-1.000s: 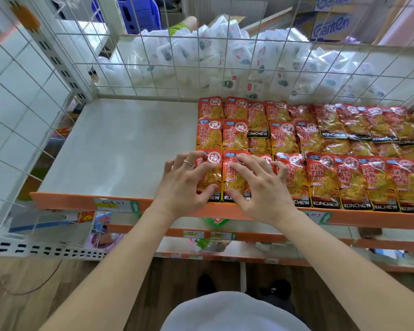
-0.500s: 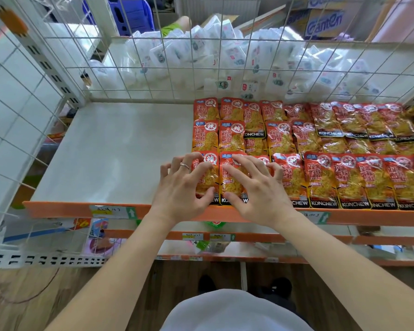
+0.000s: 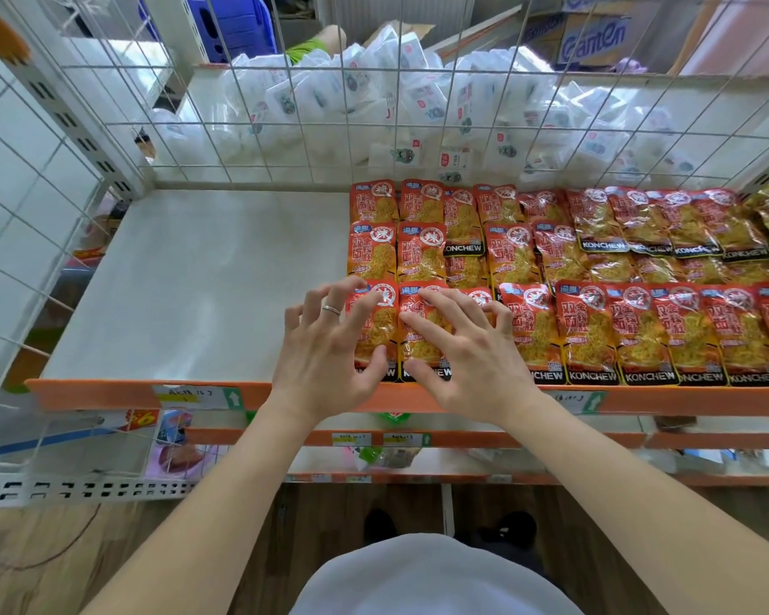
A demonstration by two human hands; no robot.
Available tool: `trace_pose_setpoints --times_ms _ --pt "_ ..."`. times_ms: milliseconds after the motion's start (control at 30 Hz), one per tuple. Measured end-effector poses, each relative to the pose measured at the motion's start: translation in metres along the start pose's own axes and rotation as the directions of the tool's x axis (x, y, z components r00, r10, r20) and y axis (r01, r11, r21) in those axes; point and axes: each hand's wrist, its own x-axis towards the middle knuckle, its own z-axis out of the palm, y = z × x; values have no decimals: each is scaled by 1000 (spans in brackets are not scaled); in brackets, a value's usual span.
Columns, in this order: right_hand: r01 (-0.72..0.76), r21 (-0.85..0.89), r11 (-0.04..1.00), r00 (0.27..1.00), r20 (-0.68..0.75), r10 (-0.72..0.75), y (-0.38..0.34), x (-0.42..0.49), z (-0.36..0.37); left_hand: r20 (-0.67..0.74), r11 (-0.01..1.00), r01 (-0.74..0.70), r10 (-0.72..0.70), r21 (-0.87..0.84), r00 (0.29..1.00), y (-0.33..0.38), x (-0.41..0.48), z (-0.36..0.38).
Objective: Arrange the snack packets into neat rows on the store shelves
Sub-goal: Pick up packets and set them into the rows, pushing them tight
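Red-and-orange snack packets [image 3: 596, 268] lie flat in three rows on the right part of a white shelf [image 3: 196, 281]. My left hand [image 3: 325, 348] has its spread, curled fingertips on the leftmost front-row packet [image 3: 376, 330], with the thumb near that packet's lower edge. My right hand [image 3: 471, 357] lies beside it with its fingers splayed over the second front-row packet [image 3: 420, 348] and the one to its right. Neither packet is lifted; both lie flat by the orange front rail [image 3: 107, 392].
A wire mesh [image 3: 285, 126] closes the back of the shelf, with a heap of white packets [image 3: 374, 104] behind it. More mesh [image 3: 27, 215] stands on the left side. The left half of the shelf is bare. Lower orange-edged shelves [image 3: 462, 439] sit below.
Both hands stay on the same front-row packets. The fingers have curled up a little onto their tips and the left thumb has shifted slightly inward.
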Motion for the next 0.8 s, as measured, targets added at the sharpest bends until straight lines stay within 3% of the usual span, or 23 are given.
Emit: trace_pose_setpoints --times_ms 267,800 --pt "-1 -23 1000 1000 1 1 -3 -1 1 70 1000 4 -2 -20 998 1 0 0" --pt "22 -32 999 999 -28 -23 -3 0 1 48 1000 -5 6 -16 999 0 2 -1"
